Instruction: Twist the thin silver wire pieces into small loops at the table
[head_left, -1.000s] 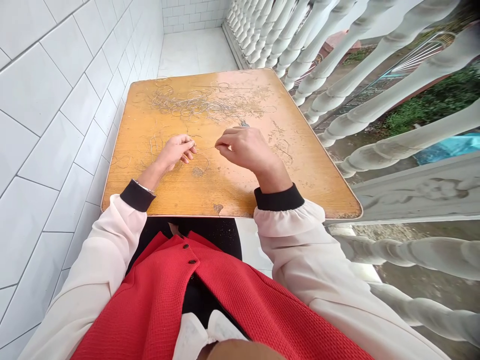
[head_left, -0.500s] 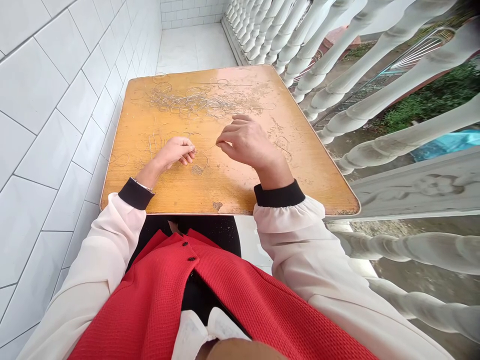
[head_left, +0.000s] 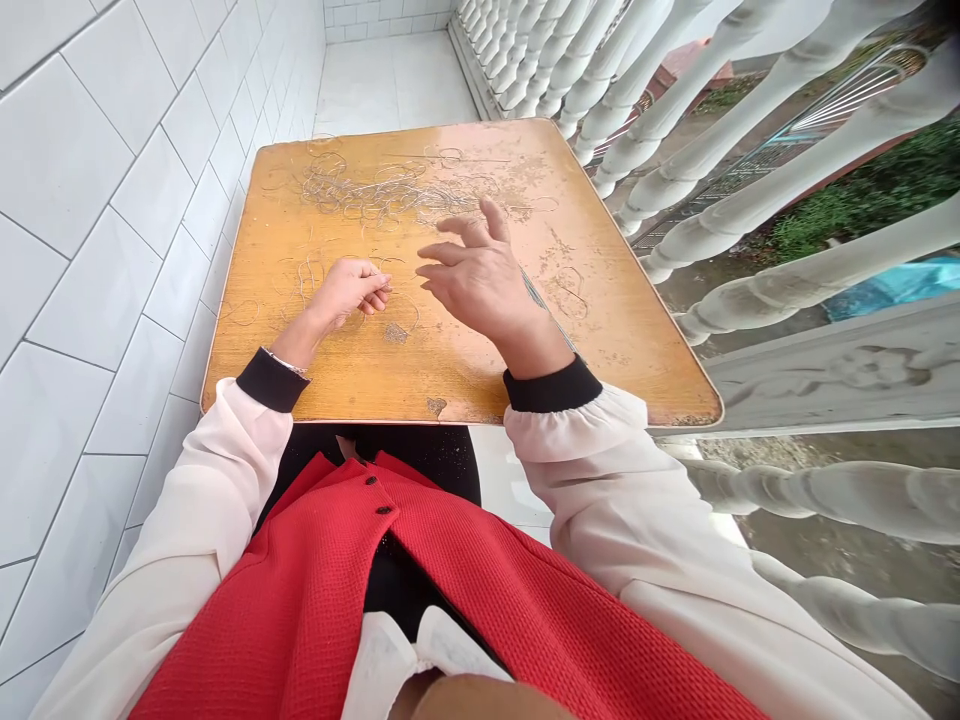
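My left hand (head_left: pixel 346 292) rests on the worn wooden table (head_left: pixel 637 350), its fingers pinched together on a thin wire piece that I can barely make out. My right hand (head_left: pixel 477 278) hovers just right of it with fingers spread and nothing in them. A tangled pile of thin wire loops (head_left: pixel 390 195) lies at the far side of the table. A few bent wire shapes (head_left: pixel 304 278) lie just left of my left hand, and another wire loop (head_left: pixel 568 290) lies to the right of my right hand.
A white tiled wall (head_left: pixel 97 230) runs along the table's left side. White balusters (head_left: pixel 675 130) stand close on the right, with a stone ledge (head_left: pixel 840 370) beside the table's near right corner. White tiled floor (head_left: pixel 390 80) lies beyond the table.
My right hand has let go of its pinch and opened, fingers lifting and spreading toward the far pile. My left hand stays pinched in place.
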